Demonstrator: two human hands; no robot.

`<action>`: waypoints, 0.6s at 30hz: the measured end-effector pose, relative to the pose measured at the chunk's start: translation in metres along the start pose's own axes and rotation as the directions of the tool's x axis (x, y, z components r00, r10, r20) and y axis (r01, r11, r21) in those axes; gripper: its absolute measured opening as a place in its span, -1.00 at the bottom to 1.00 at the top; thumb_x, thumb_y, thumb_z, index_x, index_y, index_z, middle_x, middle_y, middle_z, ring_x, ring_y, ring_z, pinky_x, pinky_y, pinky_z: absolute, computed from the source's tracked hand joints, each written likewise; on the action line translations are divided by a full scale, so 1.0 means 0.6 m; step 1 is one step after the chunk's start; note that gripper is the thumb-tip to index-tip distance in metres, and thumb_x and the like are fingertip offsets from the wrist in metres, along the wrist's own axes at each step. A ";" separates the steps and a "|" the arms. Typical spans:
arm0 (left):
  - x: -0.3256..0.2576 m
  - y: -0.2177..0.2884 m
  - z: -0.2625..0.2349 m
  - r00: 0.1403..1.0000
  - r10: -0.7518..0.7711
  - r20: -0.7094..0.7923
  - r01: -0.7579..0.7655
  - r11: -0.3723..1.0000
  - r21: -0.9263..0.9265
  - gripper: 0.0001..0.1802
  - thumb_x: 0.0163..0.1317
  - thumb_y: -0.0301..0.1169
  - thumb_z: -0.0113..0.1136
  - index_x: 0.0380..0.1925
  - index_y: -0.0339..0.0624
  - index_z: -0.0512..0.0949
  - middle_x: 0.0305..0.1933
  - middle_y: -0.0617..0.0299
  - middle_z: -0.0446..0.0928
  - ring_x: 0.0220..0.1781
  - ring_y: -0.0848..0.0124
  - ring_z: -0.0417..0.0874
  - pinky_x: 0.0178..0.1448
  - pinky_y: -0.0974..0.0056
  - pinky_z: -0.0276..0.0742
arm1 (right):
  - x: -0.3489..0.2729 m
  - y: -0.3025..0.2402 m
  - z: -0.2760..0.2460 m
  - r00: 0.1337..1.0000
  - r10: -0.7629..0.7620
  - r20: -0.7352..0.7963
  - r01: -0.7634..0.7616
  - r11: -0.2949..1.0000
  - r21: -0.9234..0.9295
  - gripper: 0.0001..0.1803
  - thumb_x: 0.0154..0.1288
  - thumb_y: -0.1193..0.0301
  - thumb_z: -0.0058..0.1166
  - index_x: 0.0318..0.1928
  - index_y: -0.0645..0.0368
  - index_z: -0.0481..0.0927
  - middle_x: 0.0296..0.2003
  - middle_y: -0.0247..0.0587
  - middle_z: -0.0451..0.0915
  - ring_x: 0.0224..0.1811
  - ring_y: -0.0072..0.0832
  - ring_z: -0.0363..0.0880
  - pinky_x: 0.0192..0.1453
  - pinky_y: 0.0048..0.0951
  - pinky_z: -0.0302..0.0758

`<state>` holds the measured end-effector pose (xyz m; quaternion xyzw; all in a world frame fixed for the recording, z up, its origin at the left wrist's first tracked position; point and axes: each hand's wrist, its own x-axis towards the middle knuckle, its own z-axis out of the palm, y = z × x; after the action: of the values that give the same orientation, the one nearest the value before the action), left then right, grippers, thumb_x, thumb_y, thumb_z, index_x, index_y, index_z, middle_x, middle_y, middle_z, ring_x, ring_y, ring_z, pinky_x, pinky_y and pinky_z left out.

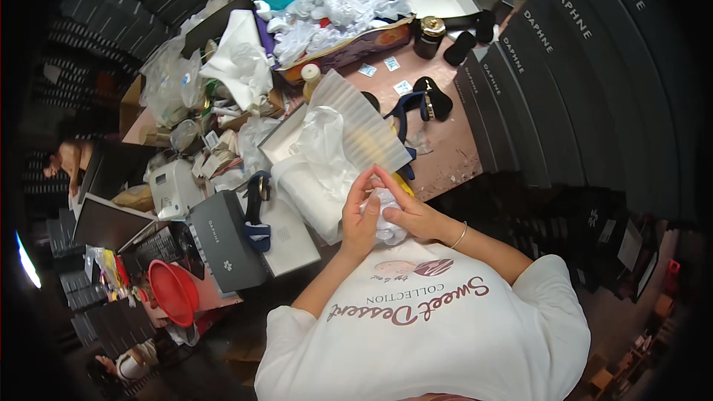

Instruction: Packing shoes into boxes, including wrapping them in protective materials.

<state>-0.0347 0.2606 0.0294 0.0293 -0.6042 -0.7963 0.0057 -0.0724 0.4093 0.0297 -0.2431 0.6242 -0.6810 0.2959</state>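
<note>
Close to my chest, my left hand and my right hand are cupped together around a crumpled ball of white tissue paper, fingertips meeting above it. Just beyond them lies an open shoe box with white wrapping paper spilling out. A translucent ribbed foam sheet leans over its right side. One dark blue sandal rests on a pale box surface to the left. Another sandal lies on the table to the right, partly behind the foam sheet.
A purple-edged carton full of crumpled paper stands at the back, beside a dark jar. Grey shoe boxes are stacked high on the right. At left are a closed grey box, a white machine and a red basin.
</note>
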 end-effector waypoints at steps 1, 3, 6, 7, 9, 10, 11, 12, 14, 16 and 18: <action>0.007 -0.008 0.009 0.995 0.084 0.046 -0.090 0.984 0.151 -0.50 0.38 -0.27 -0.04 0.25 -0.30 0.27 -0.02 0.12 0.44 0.03 0.39 0.45 0.15 0.30 0.33 | -0.014 0.006 -0.001 0.996 0.074 -0.044 -0.064 0.980 0.189 -0.19 0.44 0.14 -0.13 0.46 0.17 -0.25 0.38 -0.02 0.02 0.45 -0.27 -0.02 0.46 -0.35 -0.07; 0.038 -0.020 0.028 0.956 0.245 0.164 -0.293 0.860 0.419 -0.53 0.40 -0.26 -0.11 0.22 -0.31 0.30 0.03 0.06 0.42 0.04 0.34 0.45 0.17 0.30 0.32 | -0.034 0.008 -0.002 0.973 0.219 -0.077 -0.145 0.830 0.539 -0.24 0.49 0.18 -0.21 0.46 0.13 -0.30 0.38 -0.09 0.02 0.45 -0.33 -0.03 0.47 -0.38 -0.08; 0.087 -0.027 0.073 0.869 0.302 0.392 -0.475 0.731 0.489 -0.58 0.43 -0.29 -0.21 0.14 -0.34 0.38 0.15 -0.02 0.34 0.04 0.23 0.47 0.18 0.26 0.33 | -0.084 0.013 -0.024 0.936 0.313 -0.162 -0.102 0.679 0.727 -0.42 0.47 0.30 -0.16 0.39 0.13 0.01 0.18 -0.16 0.32 0.22 -0.46 0.35 0.25 -0.41 0.32; 0.105 -0.031 0.086 0.830 0.307 0.467 -0.535 0.674 0.509 -0.58 0.43 -0.29 -0.22 0.13 -0.34 0.39 0.17 -0.03 0.33 0.04 0.22 0.47 0.18 0.26 0.33 | -0.100 0.017 -0.040 0.936 0.311 -0.164 -0.100 0.683 0.723 -0.46 0.46 0.31 -0.13 0.36 0.13 0.09 0.13 -0.16 0.39 0.15 -0.47 0.42 0.19 -0.41 0.42; 0.154 -0.117 0.080 0.961 0.067 0.267 -0.189 0.867 0.462 -0.50 0.32 -0.24 0.01 0.14 -0.37 0.36 0.11 -0.09 0.40 0.13 0.10 0.44 0.22 0.18 0.33 | -0.133 0.006 -0.059 0.882 0.309 -0.356 -0.108 0.867 0.487 -0.66 0.34 0.42 0.03 0.09 0.17 0.34 -0.17 -0.25 0.54 -0.15 -0.51 0.55 -0.05 -0.50 0.50; 0.192 -0.163 0.073 0.987 -0.090 0.134 0.028 0.914 0.405 -0.47 0.29 -0.22 0.05 0.15 -0.38 0.35 0.08 -0.10 0.42 0.11 0.10 0.46 0.20 0.19 0.35 | -0.156 0.011 -0.068 0.852 0.280 -0.442 -0.164 0.945 0.283 -0.67 0.31 0.44 0.06 0.05 0.18 0.36 -0.21 -0.24 0.54 -0.18 -0.50 0.55 -0.08 -0.51 0.49; 0.227 -0.168 0.075 0.990 -0.118 0.071 0.069 0.870 0.488 -0.42 0.25 -0.19 0.10 0.14 -0.42 0.35 0.03 -0.12 0.47 0.06 0.09 0.51 0.16 0.19 0.40 | -0.175 0.017 -0.073 0.817 0.230 -0.529 -0.226 0.971 0.074 -0.69 0.28 0.46 0.10 0.00 0.19 0.38 -0.25 -0.23 0.55 -0.21 -0.49 0.55 -0.11 -0.52 0.48; 0.266 -0.276 0.031 0.994 -0.104 -0.024 0.103 0.870 0.483 -0.37 0.20 -0.16 0.14 0.12 -0.46 0.36 0.03 -0.18 0.50 0.06 0.03 0.53 0.14 0.16 0.42 | -0.175 -0.009 -0.063 0.819 0.204 -0.536 -0.370 0.902 -0.223 -0.70 0.21 0.43 0.16 -0.09 0.26 0.42 -0.18 -0.09 0.53 -0.21 -0.40 0.55 -0.10 -0.44 0.46; 0.316 -0.322 0.016 0.972 -0.236 -0.016 0.173 0.663 0.729 -0.46 0.09 -0.27 0.26 0.01 -0.42 0.46 -0.03 -0.12 0.56 -0.01 0.20 0.61 0.06 0.24 0.48 | -0.201 -0.015 -0.062 0.886 0.206 -0.416 -0.368 0.857 -0.360 -0.64 0.22 0.40 0.14 -0.02 0.26 0.38 -0.14 0.00 0.48 -0.09 -0.35 0.50 -0.02 -0.40 0.43; 0.320 -0.311 0.030 0.952 -0.302 0.044 0.124 0.515 0.848 -0.51 0.05 -0.25 0.27 -0.11 -0.41 0.52 -0.12 -0.17 0.58 -0.06 0.11 0.63 0.03 0.19 0.50 | -0.220 -0.028 -0.071 0.888 0.297 -0.351 -0.393 0.887 -0.243 -0.61 0.25 0.39 0.11 0.03 0.25 0.35 -0.11 -0.02 0.46 -0.05 -0.35 0.48 0.03 -0.41 0.40; 0.313 -0.327 0.022 0.945 -0.325 0.044 0.085 0.372 0.924 -0.59 0.02 -0.21 0.27 -0.26 -0.36 0.58 -0.26 -0.19 0.61 -0.15 -0.03 0.63 -0.01 0.08 0.51 | -0.234 -0.033 -0.085 0.912 0.284 -0.298 -0.327 0.939 -0.104 -0.59 0.28 0.38 0.08 0.08 0.24 0.33 -0.09 -0.05 0.45 -0.03 -0.35 0.46 0.06 -0.42 0.38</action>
<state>-0.2177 0.3178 -0.1636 0.0153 -0.9279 -0.3276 -0.1772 -0.0110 0.5456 0.0497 -0.0661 0.7399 -0.6040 0.2889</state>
